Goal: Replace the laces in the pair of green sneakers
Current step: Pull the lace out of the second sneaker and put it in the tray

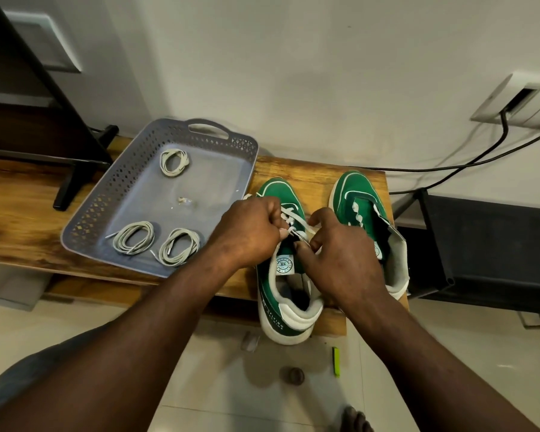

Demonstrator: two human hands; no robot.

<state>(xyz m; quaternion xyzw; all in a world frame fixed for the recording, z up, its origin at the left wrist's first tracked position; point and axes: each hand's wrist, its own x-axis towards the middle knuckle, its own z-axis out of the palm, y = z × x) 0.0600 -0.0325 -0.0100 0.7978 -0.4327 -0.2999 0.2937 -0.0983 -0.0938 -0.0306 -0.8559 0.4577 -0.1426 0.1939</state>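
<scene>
As we work at the counter [312, 171], we pinch the white lace [294, 218] of the left green sneaker [277, 191].
Our left grip [250, 233] is curled tight on it and our right grip [340, 260] nips it; the other sneaker [356, 194] stands just beside, and three coiled laces [136, 237] lie in the grey tray [114, 190].

The left hand [247, 232] covered the outer eyelets of the sneaker [289, 319] beneath it, and the lace [293, 217] vanished inside its curled fingers. The right hand [340, 260] hid that shoe's inner side and part of the other sneaker [356, 194]. Print on the tongue label [285, 264] was too small to read. Scraps [184, 201] in the tray [144, 194] were too small to name. A round thing [294, 375] on the floor was blurred, and the bottom edge cut off a foot [354, 419].
</scene>
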